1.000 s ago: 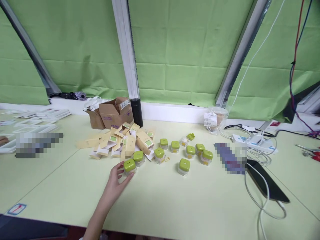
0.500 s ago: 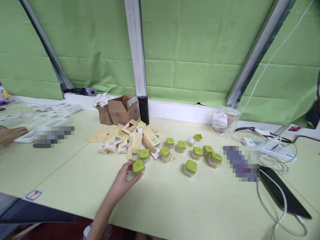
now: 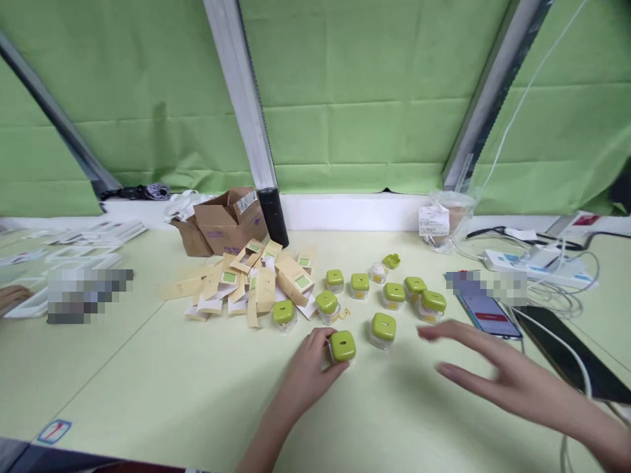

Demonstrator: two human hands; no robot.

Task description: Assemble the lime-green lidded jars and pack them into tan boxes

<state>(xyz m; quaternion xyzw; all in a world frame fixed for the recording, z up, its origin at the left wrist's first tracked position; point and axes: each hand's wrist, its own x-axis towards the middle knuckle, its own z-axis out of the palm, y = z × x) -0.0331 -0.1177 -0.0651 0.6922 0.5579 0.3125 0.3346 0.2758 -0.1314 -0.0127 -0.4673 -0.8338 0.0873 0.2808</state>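
My left hand (image 3: 315,364) grips a small clear jar with a square green lid (image 3: 343,345), thumb and fingers around its sides. To the right, my right hand (image 3: 486,368) hovers over the table with fingers apart and nothing in them, slightly blurred. Between the hands stands another green-lidded jar (image 3: 383,330). Several more such jars are behind, among them one near the cartons (image 3: 284,315) and one at the right of the group (image 3: 432,305). One jar (image 3: 378,272) has its green lid (image 3: 391,261) off beside it.
A heap of opened small cartons (image 3: 261,289) lies left of the jars, before a brown cardboard box (image 3: 229,220) and a black cylinder (image 3: 273,217). Phone (image 3: 488,312), dark tablet (image 3: 574,351), cables and power strip (image 3: 537,266) lie right. Another person's hand (image 3: 12,299) is far left.
My left hand has moved right with the jar, away from the jar by the cartons. My right hand has come into view from the right. The camera view has shifted slightly.
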